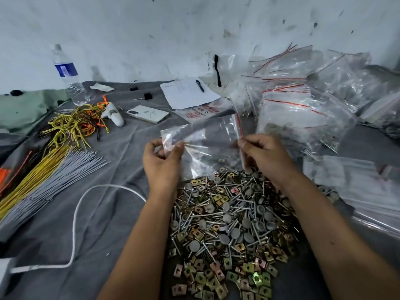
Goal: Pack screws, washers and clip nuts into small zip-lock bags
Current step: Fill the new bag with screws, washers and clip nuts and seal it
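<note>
While both hands are holding one clear zip-lock bag (207,144) up over the hardware pile (229,224), the thing that matters is which way the bag's mouth is facing. Its red zip strip (239,126) is running roughly vertical along the right edge, so the long axis of the opening is standing upright beside the right hand (263,154), not level and not pointing down at the pile.

Left hand (161,162) is pinching the bag's left edge, i.e. the closed bottom end, w/ thumb and fingers (178,146) curled onto the plastic. Right hand is pinching the zip end just below the red strip, fingers clenched on the film; can't tell if it's gripping one lip or both. Bag is looking empty or nearly so — grey shapes are showing through it, but prob. those are pile pieces behind.

Pile of screws, washers & clip nuts is lying directly below and nearer the person than the bag, on grey cloth (104,213), between the two forearms. Right hand is the nearer one to both the mouth and the pile's top edge.

My read: next move is needing the mouth spread and turned, w/ one hand freeing up to scoop. Left is gripping the far end from the opening, so it's the likelier one to let go. Filled bags (303,118) are heaping up at the right rear, well apart from the hands.
</note>
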`<state>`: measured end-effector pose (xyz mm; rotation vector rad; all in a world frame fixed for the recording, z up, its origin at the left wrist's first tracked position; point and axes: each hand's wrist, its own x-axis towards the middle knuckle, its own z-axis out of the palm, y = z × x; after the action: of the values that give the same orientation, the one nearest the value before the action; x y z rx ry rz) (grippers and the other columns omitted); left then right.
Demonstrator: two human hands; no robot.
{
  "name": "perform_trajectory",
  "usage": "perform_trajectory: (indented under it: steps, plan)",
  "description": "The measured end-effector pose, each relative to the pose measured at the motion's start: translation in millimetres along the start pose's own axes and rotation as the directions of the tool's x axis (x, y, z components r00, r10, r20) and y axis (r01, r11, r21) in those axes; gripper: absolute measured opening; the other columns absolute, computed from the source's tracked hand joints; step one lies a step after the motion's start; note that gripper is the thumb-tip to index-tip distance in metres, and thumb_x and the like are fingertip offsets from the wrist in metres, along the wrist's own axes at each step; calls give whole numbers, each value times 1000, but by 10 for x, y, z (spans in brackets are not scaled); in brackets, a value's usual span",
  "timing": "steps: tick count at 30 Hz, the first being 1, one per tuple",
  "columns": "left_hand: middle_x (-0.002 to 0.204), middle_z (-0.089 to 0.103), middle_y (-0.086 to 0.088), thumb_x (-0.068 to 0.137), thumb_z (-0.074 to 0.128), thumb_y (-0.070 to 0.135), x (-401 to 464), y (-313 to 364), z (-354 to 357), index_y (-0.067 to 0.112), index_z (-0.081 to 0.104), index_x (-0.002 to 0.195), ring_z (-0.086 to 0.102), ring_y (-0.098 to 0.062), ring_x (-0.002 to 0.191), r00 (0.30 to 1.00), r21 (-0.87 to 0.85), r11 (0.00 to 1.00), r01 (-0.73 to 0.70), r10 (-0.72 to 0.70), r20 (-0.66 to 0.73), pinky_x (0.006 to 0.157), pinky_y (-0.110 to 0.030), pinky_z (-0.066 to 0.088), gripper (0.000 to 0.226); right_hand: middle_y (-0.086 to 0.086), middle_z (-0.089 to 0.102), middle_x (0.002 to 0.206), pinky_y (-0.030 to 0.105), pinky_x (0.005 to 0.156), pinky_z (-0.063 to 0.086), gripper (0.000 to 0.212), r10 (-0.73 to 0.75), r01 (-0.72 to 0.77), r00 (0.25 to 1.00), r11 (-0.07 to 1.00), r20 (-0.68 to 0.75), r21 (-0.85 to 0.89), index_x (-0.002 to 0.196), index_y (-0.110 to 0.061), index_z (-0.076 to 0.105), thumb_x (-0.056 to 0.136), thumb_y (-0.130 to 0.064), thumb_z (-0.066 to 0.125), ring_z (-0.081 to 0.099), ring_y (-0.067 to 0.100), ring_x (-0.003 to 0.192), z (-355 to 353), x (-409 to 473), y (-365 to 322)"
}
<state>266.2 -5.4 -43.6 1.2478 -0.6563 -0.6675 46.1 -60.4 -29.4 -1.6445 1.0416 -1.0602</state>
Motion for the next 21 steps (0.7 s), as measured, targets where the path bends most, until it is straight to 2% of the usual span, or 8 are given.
perform_trajectory:
  steps: [2,4,6,9,11,14,19,21]
  plan:
    - [78,72,8,90,80,18,11,5,4,22,56,102,67,-14,69,996,120,991,-54,62,-59,70,-55,62,28,-14,78,86,21,61,54,20,-33,35,999,995,22,-93,87,-40,80,96,-26,69,71,2,69,-32,4,-19]
    - [99,71,4,88,82,26,-23,-10,13,23,54,110,67,-13,87,968,283,937,-203,235,-83,85,-52,60,35,-17,76,77,15,54,50,15,-71,70,998,990,1,-125,82,-41,78,90,-28,75,67,0,58,-18,12,-19]
    - [120,58,1,88,80,43,-82,-19,38,16,51,125,54,-18,109,869,560,738,-376,491,-63,99,-40,49,54,-14,74,69,16,49,47,6,-97,94,995,988,-21,-120,86,-34,78,86,-28,79,62,2,48,44,12,6]
    - [113,57,-4,92,75,44,-143,24,106,13,55,116,51,-20,103,748,614,573,-542,662,42,90,-36,46,43,-16,73,66,10,50,44,5,-141,132,989,978,-48,-165,81,-28,78,83,-29,82,61,-3,48,146,3,22]
    - [89,64,4,95,73,35,-214,58,178,20,59,97,58,-13,80,810,404,707,-581,552,199,69,-33,52,21,-19,70,62,8,49,42,9,-179,163,982,965,-62,-205,77,-28,77,83,-31,83,61,-4,49,187,-9,14]
    - [77,73,8,96,73,28,-329,17,315,19,69,87,68,-7,69,860,272,851,-450,332,387,61,-25,56,14,-20,68,60,7,48,41,15,-249,228,967,938,-48,-260,72,-28,74,83,-32,82,62,-3,50,217,-29,2]
    - [69,71,-14,101,67,26,-336,-85,372,7,71,81,70,-37,65,924,222,953,-206,115,365,62,-58,59,28,-14,72,69,18,60,50,21,-314,313,948,901,47,-301,73,-33,73,81,-17,85,68,4,62,259,-32,2]
    - [74,70,-25,103,63,22,-301,-96,348,1,71,82,68,-43,65,929,163,978,-132,65,364,64,-59,58,31,-12,74,73,21,66,52,17,-309,320,947,906,85,-278,77,-33,75,82,-20,84,69,5,67,262,-26,-4]
